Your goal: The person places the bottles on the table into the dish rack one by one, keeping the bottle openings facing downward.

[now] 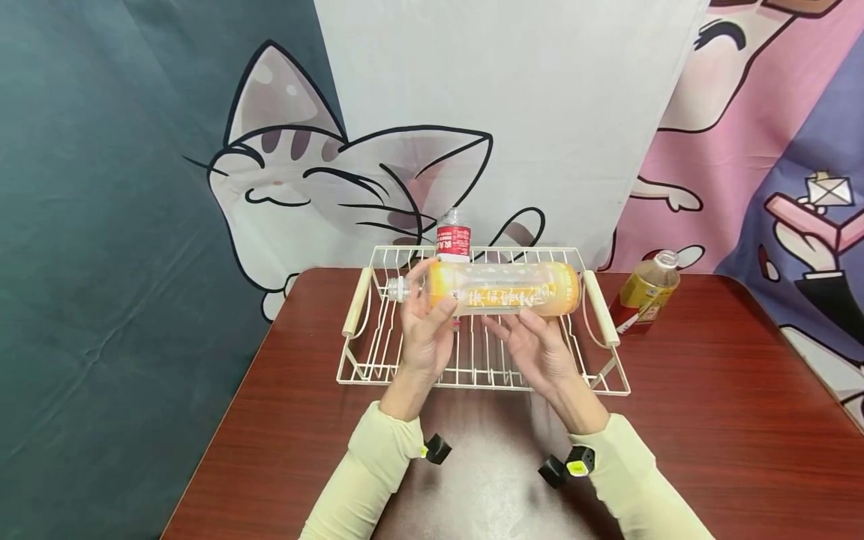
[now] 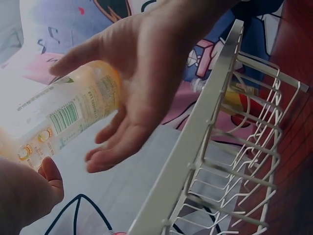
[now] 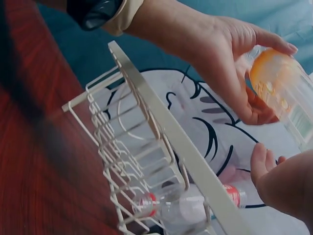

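Note:
An orange-and-clear plastic drink bottle (image 1: 513,289) lies sideways between both hands, above a white wire rack (image 1: 482,388). My left hand (image 1: 425,334) grips it by the shoulder, with the bare, capless neck sticking out to the left. Near the bottle's base, my right hand (image 1: 543,356) holds it between thumb and fingers. A barcode on the bottle's side shows in the left wrist view. Behind, a clear bottle with a red label (image 1: 454,240) rests in the rack at its far side, partly hidden by the held bottle.
The rack has a pale handle (image 1: 358,302) on the left and another handle (image 1: 601,307) on the right. To its right, a bottle with a yellow and red label (image 1: 646,291) stands on the dark red table (image 1: 729,420). A cartoon-printed curtain (image 1: 526,90) hangs behind.

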`<state>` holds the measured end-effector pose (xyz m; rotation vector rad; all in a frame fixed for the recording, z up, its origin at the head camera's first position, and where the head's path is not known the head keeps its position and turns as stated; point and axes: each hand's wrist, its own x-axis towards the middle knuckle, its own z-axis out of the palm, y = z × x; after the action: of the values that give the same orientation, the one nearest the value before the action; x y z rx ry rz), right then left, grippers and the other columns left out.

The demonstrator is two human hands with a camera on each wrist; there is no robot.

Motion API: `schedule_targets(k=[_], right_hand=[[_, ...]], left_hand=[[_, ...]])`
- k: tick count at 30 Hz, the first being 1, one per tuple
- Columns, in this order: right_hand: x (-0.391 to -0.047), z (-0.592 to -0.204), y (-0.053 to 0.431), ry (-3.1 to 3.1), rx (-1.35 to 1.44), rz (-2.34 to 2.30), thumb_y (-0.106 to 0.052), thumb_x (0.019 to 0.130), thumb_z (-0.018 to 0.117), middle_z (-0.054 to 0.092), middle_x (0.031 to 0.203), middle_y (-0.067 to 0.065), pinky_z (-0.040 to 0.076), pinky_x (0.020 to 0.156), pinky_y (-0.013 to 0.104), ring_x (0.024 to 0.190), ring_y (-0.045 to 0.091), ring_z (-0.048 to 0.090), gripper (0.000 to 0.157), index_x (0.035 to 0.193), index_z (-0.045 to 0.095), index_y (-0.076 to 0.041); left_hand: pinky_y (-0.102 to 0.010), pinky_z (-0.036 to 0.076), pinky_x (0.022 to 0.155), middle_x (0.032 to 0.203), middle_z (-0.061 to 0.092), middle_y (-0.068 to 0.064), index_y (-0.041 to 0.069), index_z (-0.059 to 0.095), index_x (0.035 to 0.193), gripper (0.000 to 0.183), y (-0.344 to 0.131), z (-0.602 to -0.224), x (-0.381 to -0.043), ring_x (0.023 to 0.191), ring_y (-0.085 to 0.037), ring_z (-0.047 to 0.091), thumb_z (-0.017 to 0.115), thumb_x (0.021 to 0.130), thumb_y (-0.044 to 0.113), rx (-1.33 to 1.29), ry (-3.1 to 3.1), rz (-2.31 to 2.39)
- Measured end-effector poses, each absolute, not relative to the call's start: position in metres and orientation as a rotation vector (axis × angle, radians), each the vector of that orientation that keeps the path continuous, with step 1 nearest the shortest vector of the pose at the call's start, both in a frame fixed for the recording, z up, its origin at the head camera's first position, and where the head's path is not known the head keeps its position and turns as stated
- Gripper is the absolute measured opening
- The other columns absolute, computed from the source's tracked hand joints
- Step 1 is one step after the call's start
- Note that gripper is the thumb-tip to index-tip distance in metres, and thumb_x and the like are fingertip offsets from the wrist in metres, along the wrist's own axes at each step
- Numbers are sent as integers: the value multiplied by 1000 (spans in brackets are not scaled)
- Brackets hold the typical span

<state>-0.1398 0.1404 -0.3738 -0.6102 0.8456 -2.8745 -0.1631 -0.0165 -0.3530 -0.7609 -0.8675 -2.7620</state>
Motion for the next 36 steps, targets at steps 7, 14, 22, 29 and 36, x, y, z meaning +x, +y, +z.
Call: schedule_targets(k=[7,14,22,29,36], right_hand=[[-141,-368,132,699,-593,-2956,-3,85,74,64,125,6,42,103,44,116,22,61,49,128,53,-14],[-142,-364,128,620,-560,-3039,3,83,74,65,120,7,46,99,39,113,22,62,48,124,55,-12],[-143,-359,126,589,-553,-3050,2,81,74,64,122,8,43,104,41,115,22,61,52,127,53,-9],[-148,-349,131,617,-515,-3073,-3,81,76,60,125,7,45,101,42,116,22,59,59,132,47,-12],[-155,-332,149,625,-527,-3090,-3,81,75,58,127,7,48,97,46,117,24,58,65,137,43,-15]], left_hand=[[-27,50,89,125,53,-7,16,51,126,63,-14,-355,-161,108,-18,57,87,74,16,-755,-855,-2797],[-27,48,92,126,53,-5,19,52,125,62,-13,-356,-160,111,-17,56,87,74,18,-749,-867,-2797],[-28,48,93,126,52,-6,18,50,126,65,-13,-354,-161,112,-18,55,87,74,18,-764,-876,-2790],[-27,47,93,129,53,-4,17,44,132,75,-17,-356,-161,113,-17,54,88,72,19,-852,-979,-2763],[-30,48,88,128,53,-11,7,36,139,89,-36,-363,-158,109,-21,54,90,70,21,-814,-1132,-2706]])
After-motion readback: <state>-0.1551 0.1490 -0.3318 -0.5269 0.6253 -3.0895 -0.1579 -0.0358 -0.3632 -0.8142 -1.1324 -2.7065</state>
